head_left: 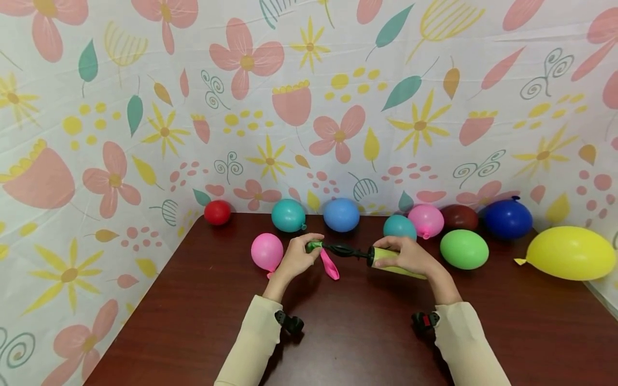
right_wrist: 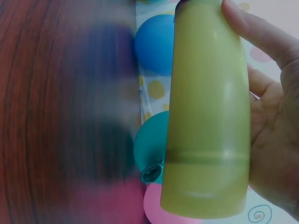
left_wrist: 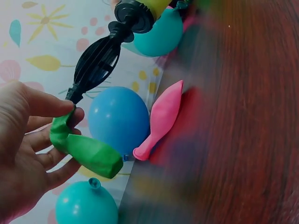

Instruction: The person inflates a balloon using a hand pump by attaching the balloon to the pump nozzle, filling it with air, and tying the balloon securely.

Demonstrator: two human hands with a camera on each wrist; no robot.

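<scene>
A limp green balloon (left_wrist: 96, 156) hangs folded from the tip of a hand pump's black nozzle (left_wrist: 97, 60). My left hand (head_left: 298, 258) pinches the balloon's neck at that tip between thumb and fingers. On the other side, my right hand (head_left: 409, 256) grips the yellow barrel of the balloon pump (right_wrist: 210, 112), which is held sideways above the table with its nozzle pointing left. Beneath the nozzle lies a flat, uninflated pink balloon (head_left: 330, 265), close to my left hand. An inflated pink balloon (head_left: 267, 251) rests just left of that hand.
Along the back of the dark wooden table (head_left: 338, 332) sit inflated balloons: red (head_left: 217, 213), teal (head_left: 288, 215), light blue (head_left: 341, 215) and several more. At the right are green (head_left: 464, 249), dark blue (head_left: 508, 219) and large yellow balloons (head_left: 571, 253). A flower-patterned cloth (head_left: 309, 177) hangs behind.
</scene>
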